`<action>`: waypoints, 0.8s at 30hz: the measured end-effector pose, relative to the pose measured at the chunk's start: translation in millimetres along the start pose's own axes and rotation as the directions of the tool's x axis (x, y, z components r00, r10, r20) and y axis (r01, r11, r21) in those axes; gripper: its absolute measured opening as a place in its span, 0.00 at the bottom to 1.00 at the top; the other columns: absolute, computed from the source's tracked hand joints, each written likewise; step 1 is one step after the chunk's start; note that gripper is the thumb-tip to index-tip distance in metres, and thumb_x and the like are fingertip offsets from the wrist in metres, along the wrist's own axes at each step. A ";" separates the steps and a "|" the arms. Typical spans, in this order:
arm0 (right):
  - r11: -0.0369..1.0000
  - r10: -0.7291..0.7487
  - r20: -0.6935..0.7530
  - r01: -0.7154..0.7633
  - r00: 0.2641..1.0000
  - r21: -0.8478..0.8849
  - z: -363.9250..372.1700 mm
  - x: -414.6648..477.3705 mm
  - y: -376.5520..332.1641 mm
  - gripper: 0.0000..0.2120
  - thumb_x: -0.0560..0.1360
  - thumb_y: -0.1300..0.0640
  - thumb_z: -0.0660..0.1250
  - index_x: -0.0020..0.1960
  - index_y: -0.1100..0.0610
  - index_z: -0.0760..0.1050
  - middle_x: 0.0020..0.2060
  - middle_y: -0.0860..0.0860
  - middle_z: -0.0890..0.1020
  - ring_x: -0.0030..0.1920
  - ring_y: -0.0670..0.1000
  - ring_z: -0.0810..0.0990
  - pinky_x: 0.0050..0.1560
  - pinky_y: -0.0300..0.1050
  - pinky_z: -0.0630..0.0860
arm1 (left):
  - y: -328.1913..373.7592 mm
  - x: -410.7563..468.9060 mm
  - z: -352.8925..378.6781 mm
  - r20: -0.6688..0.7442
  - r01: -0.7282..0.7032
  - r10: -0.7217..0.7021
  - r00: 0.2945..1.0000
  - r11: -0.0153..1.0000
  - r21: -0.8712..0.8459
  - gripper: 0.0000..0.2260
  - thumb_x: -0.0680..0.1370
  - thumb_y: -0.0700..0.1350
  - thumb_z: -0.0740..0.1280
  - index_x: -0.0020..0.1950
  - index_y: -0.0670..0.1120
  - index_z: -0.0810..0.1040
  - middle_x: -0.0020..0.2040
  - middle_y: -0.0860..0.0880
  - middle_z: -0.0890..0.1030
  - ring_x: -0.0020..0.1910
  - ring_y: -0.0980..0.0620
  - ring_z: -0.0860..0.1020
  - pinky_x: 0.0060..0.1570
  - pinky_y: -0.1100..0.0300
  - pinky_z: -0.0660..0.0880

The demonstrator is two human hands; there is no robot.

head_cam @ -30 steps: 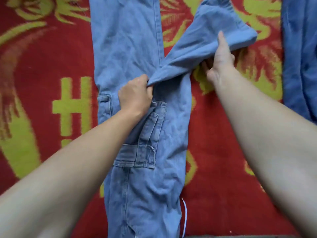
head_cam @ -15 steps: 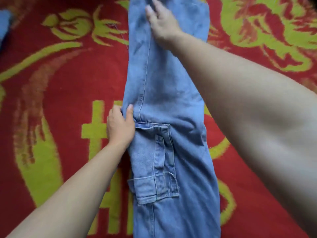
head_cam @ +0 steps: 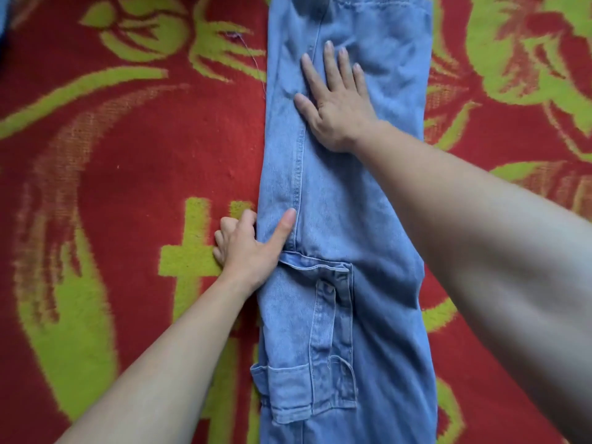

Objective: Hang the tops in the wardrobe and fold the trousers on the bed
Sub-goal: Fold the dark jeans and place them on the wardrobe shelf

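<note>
Blue jeans (head_cam: 346, 219) lie flat in one long strip on the red and green blanket (head_cam: 128, 174) on the bed. The right hand (head_cam: 336, 104) rests flat on the upper part, fingers straight and spread apart. The left hand (head_cam: 246, 248) pinches the left edge of the jeans, thumb on top and fingers curled at the side, just above a side pocket (head_cam: 307, 389).

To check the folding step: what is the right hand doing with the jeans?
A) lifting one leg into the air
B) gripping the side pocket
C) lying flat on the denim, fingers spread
C: the right hand lies palm down on the jeans, fingers straight and spread, nothing lifted.
</note>
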State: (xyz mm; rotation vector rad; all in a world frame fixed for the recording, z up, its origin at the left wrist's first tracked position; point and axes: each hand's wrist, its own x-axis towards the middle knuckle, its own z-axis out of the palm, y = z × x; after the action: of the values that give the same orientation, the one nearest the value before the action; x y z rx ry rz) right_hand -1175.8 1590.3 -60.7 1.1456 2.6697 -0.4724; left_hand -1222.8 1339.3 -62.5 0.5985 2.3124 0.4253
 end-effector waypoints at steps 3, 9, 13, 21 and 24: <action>1.000 -0.010 0.033 0.010 0.999 0.004 -9.6 9.7 1.8 0.30 0.83 0.39 0.44 0.81 0.47 0.41 0.80 0.55 0.39 0.79 0.57 0.37 0.78 0.55 0.38 | -1.6 1.4 -0.8 0.032 0.010 -0.010 0.999 1.000 -0.012 0.33 0.59 0.81 0.54 0.42 0.53 0.67 0.48 0.51 0.65 0.53 0.50 0.63 0.60 0.51 0.60; 0.861 0.504 -0.438 -0.470 0.744 0.193 -35.3 29.6 11.5 0.31 0.80 0.40 0.52 0.79 0.52 0.58 0.79 0.57 0.56 0.79 0.57 0.54 0.75 0.53 0.50 | -4.1 1.6 1.5 0.033 -0.008 0.008 0.999 1.000 0.009 0.32 0.58 0.81 0.57 0.42 0.53 0.65 0.47 0.52 0.64 0.52 0.50 0.63 0.57 0.53 0.60; 0.571 0.818 -0.213 -0.710 0.534 0.413 -58.8 36.8 48.3 0.28 0.79 0.42 0.62 0.75 0.52 0.62 0.74 0.53 0.65 0.75 0.54 0.63 0.71 0.49 0.61 | 0.4 1.5 -1.8 0.063 0.008 -0.011 0.998 0.999 0.041 0.32 0.60 0.80 0.60 0.43 0.53 0.65 0.49 0.50 0.64 0.54 0.48 0.64 0.60 0.50 0.62; 0.714 0.667 -0.321 -0.454 0.672 0.534 -93.7 65.6 71.8 0.06 0.82 0.48 0.50 0.48 0.48 0.61 0.46 0.41 0.66 0.48 0.40 0.64 0.41 0.26 0.63 | 5.2 1.7 2.4 0.027 0.029 -0.031 0.999 0.995 0.092 0.30 0.62 0.78 0.62 0.43 0.52 0.64 0.50 0.50 0.64 0.57 0.45 0.65 0.60 0.48 0.62; 0.732 0.671 -0.266 -0.562 0.692 0.386 -71.5 56.5 69.4 0.11 0.83 0.49 0.51 0.62 0.47 0.68 0.65 0.49 0.71 0.67 0.47 0.67 0.67 0.37 0.63 | 5.3 1.7 4.6 0.010 0.020 -0.021 1.000 0.994 0.112 0.30 0.63 0.77 0.63 0.43 0.52 0.63 0.50 0.49 0.64 0.58 0.44 0.65 0.60 0.48 0.61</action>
State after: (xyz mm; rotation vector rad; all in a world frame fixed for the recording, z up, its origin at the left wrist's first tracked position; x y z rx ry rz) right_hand -1167.5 1699.1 -25.9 2.3429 2.2880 -0.5330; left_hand -1219.1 1345.2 -64.2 0.6286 2.3411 0.2838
